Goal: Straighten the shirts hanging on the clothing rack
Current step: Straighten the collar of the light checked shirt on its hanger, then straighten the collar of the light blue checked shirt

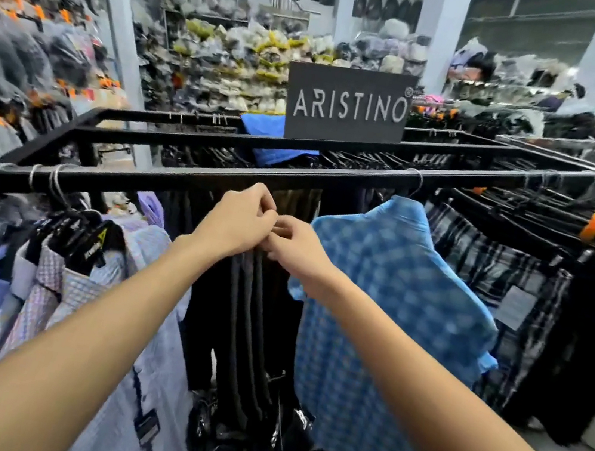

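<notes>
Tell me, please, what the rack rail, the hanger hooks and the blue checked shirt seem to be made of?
Rail: probably metal painted matte black, going by its square, straight edges.
Hanger hooks: bare steel wire, thin and silvery with a shine.
Blue checked shirt: light woven cloth, perhaps cotton; it is soft and drapes in folds, though blur hides the weave.

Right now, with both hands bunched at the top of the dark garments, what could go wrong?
1. Both hands, left and right, pinch the dark garments together; a tug might pull one off its hanger.
2. The blue checked shirt hangs close beside the right forearm and could get knocked askew.
</notes>
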`<state>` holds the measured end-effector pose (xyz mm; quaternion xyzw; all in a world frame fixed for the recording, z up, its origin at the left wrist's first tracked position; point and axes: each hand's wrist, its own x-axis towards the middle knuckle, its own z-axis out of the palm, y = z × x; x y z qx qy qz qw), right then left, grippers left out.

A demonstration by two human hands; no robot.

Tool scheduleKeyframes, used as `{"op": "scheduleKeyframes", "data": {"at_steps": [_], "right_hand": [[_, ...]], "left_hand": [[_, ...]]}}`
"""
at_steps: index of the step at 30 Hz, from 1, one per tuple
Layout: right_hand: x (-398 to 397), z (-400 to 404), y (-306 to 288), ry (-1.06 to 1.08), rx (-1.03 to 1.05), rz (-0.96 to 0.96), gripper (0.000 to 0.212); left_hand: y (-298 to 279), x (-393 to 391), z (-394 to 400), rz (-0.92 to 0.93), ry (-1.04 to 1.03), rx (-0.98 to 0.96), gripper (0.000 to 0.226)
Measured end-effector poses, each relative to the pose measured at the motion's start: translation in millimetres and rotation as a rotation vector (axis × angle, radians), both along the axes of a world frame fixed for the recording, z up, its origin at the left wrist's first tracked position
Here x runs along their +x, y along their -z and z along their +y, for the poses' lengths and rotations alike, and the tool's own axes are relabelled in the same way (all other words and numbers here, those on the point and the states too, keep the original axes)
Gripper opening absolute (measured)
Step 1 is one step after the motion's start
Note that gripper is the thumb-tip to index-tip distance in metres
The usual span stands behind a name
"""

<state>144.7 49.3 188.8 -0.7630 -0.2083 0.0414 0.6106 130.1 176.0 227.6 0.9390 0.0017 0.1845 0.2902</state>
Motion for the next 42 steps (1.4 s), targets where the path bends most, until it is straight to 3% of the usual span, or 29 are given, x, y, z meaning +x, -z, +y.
{"op": "scheduleKeyframes", "data": {"at_steps": [5, 11, 14, 16, 19, 22, 27, 31, 34, 42], "right_hand": [[41, -97, 9, 0.260, -0.224, -0.196, 0.036], [79, -189, 9, 0.549, -0.159, -0.500, 0.022], [108, -225, 8, 0.584, -0.131, -0.482, 0.018], [122, -244, 6, 0.492, -0.191, -0.384, 0.022], [137, -263, 9, 0.216, -0.311, -0.322, 0.037], [146, -270, 12, 0.055, -0.409, -0.315, 0.038], [151, -277, 7, -0.160, -0.266, -0.142, 0.042], [155, -276, 0, -0.255, -0.199, -0.069, 0.048], [153, -268, -8, -0.270, -0.294, -0.161, 0.031], [146, -249, -21, -0.264, -0.453, -0.294, 0.030]], "left_hand": [[14, 32, -67, 0.028, 0.199, -0.002, 0.014], [19, 71, -142, 0.003, 0.284, 0.066, 0.028], [16, 86, -182, -0.091, 0.345, 0.100, 0.029], [16, 95, -205, -0.166, 0.383, 0.174, 0.034], [16, 105, -234, -0.233, 0.309, 0.435, 0.040], [17, 116, -244, -0.145, 0.216, 0.556, 0.051], [10, 127, -243, -0.011, 0.180, 0.681, 0.057], [-7, 129, -240, 0.067, 0.159, 0.771, 0.051], [-16, 129, -235, 0.115, 0.188, 0.768, 0.045], [-30, 110, -209, 0.247, 0.127, 0.903, 0.029]]}}
